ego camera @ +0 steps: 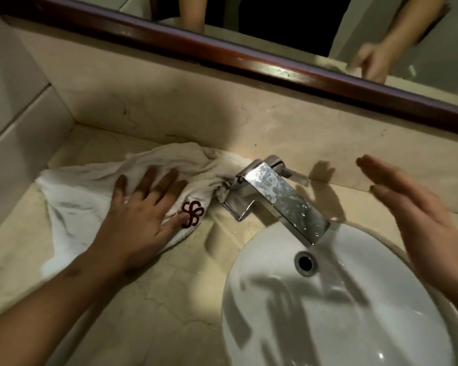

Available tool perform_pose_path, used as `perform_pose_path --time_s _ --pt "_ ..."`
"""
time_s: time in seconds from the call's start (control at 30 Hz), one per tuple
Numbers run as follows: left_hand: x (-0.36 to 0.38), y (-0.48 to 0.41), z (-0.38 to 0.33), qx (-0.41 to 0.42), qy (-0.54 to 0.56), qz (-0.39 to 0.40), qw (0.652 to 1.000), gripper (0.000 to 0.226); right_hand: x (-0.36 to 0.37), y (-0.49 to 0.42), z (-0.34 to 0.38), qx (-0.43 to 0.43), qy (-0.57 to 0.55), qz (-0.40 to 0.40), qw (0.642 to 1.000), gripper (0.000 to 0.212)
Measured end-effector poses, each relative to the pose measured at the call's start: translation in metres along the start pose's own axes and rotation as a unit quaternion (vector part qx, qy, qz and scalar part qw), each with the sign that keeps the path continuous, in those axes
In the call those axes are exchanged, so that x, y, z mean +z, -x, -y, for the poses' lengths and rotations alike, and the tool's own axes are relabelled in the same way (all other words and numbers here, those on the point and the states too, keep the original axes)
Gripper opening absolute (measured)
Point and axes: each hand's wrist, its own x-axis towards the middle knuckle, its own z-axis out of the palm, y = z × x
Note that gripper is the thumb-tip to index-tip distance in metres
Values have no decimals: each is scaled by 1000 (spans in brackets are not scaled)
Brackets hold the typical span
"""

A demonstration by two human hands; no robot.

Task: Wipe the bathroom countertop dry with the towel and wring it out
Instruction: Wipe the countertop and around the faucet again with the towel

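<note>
A white towel [77,196] with a dark red flower logo lies spread on the beige marble countertop [154,294], left of the tap. One end of it is bunched against the base of the chrome tap [280,199]. My left hand [140,220] presses flat on the towel, fingers spread, just left of the logo. My right hand [421,217] hovers open above the counter at the right of the basin, palm facing left, touching nothing.
A white round basin [354,326] with an overflow hole fills the lower right. A marble backsplash [196,109] rises behind the counter, topped by a dark wooden mirror frame [249,62]. A tiled wall closes off the left side.
</note>
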Motion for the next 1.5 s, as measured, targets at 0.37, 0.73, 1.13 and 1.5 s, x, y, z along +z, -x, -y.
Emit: perform_pose_path --time_s 0.37,0.73,1.13,1.5 --pt "8 30 -2 -71 1 4 997 79 197 -33 126 -61 408 194 890 80" --pt "10 82 3 -120 -13 -4 993 76 313 -63 42 38 430 116 894 88" --pt "14 140 36 -67 -11 4 998 70 307 -22 43 0 459 163 874 100" --pt "16 165 33 -6 -42 10 999 70 294 26 21 5 427 111 897 91"
